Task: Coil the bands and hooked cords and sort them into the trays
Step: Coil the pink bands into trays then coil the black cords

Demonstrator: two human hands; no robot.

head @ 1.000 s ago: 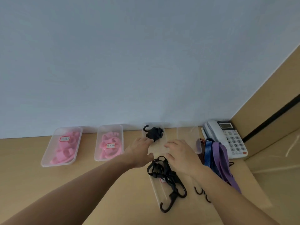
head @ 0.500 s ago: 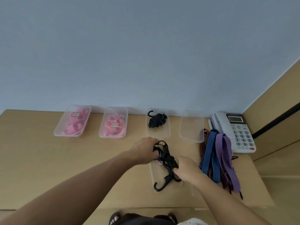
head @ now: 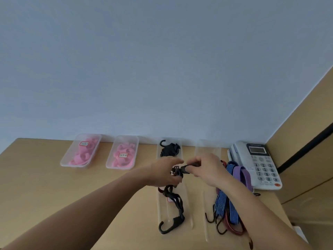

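Observation:
A black hooked cord [head: 177, 201] runs from between my hands down to a hook lying at the near end of a long clear tray [head: 188, 210]. My left hand [head: 164, 174] grips a bunch of the cord. My right hand [head: 207, 169] pinches the cord's upper end beside it. A coiled black cord [head: 169, 149] lies in a clear tray [head: 159, 156] by the wall. Two trays of pink bands [head: 81, 150] [head: 123, 153] stand to the left. Blue striped, purple and red cords [head: 228, 201] lie heaped on the right, partly under my right forearm.
A clear tray [head: 209, 147] with nothing visible in it stands by the wall behind my right hand. A white desk phone [head: 257, 163] sits at the right, against a tan side panel [head: 304, 141]. The desk [head: 54, 186] ends near the bottom of the view.
Both hands have lifted the upper part of the black cord off the long tray and come close together. The view has tilted up, so the desk now sits lower in the frame.

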